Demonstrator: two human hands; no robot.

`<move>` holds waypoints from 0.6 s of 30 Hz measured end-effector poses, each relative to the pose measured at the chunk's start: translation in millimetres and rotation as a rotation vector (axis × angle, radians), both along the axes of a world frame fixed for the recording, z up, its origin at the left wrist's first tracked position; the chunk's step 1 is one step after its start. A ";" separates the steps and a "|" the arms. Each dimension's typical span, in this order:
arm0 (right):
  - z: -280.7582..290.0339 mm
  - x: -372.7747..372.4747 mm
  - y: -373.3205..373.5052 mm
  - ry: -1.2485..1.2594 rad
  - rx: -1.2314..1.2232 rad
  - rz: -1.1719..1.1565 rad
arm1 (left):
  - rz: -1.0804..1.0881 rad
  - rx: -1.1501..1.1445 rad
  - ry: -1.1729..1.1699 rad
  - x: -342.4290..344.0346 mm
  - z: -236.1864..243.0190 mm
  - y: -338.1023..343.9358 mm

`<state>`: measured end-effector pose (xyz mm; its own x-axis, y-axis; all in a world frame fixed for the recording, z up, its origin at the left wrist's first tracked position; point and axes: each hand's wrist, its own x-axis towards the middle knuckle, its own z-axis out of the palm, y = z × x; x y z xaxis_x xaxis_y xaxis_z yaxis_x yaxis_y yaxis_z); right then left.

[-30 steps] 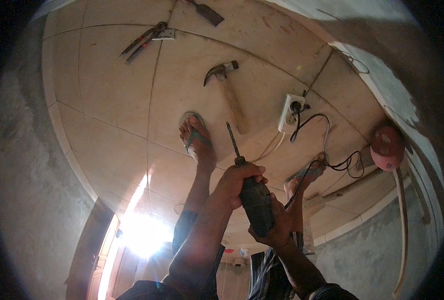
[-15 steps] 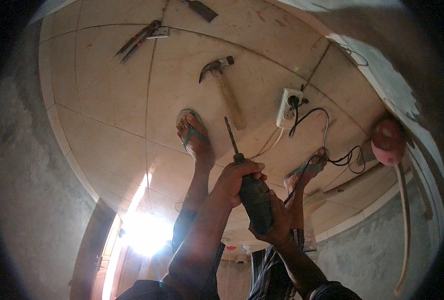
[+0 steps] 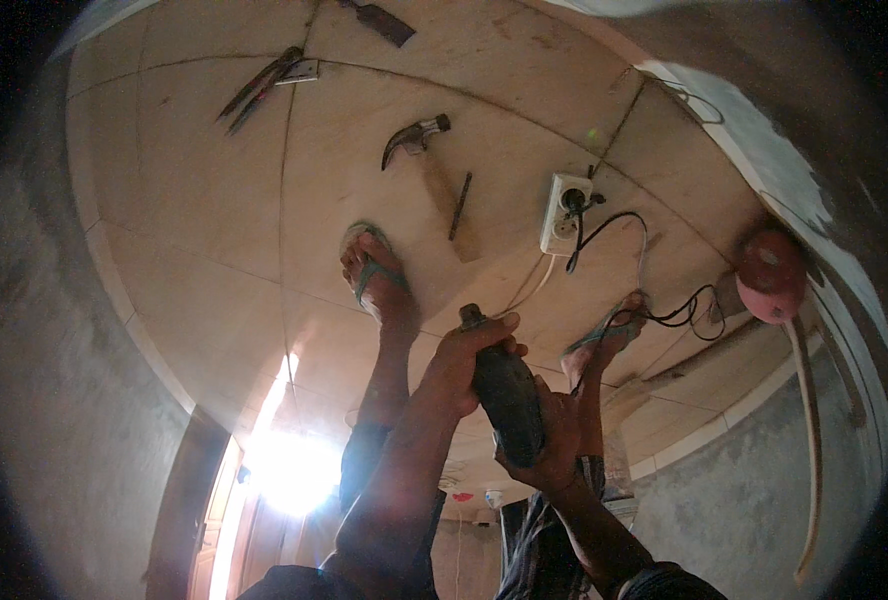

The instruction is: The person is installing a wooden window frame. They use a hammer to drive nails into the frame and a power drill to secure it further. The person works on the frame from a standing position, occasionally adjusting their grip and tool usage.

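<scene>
I hold a dark power drill [image 3: 509, 400] with both hands, its front end pointing away from me. My left hand [image 3: 461, 362] is closed round its front part just behind the chuck [image 3: 472, 316]. My right hand [image 3: 552, 435] grips the rear of the body. A drill bit [image 3: 460, 207] shows apart from the chuck, over the wooden handle of a claw hammer [image 3: 439, 180] on the tiled floor; whether it touches the handle or is in the air I cannot tell. A black cord runs by my right foot to a white socket block [image 3: 561, 228].
Pincers [image 3: 259, 90] and a flat-bladed scraper [image 3: 384, 22] lie on the tiles farther off. My sandalled feet [image 3: 374, 270] stand either side of the drill. At the right, a reddish rounded object [image 3: 772, 275] with a long pale handle is by the wall. Bright light enters at lower left.
The bit was in the chuck; now it is out, some way ahead of the drill. Both hands keep their hold on the drill. The view has shifted slightly.
</scene>
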<state>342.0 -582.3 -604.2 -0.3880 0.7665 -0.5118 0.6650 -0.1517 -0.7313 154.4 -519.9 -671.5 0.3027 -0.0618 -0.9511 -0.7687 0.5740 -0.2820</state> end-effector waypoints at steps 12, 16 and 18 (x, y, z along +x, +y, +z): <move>-1.5 -3.8 28.3 -0.057 -0.105 -0.064 | 0.031 0.012 0.231 -5.1 2.9 6.5; -3.5 -1.5 13.5 -0.030 -0.202 -0.252 | 0.045 0.011 0.241 0.9 6.3 9.1; -1.1 2.9 18.3 -0.041 -0.273 -0.210 | 0.054 -0.007 0.239 3.2 0.6 0.9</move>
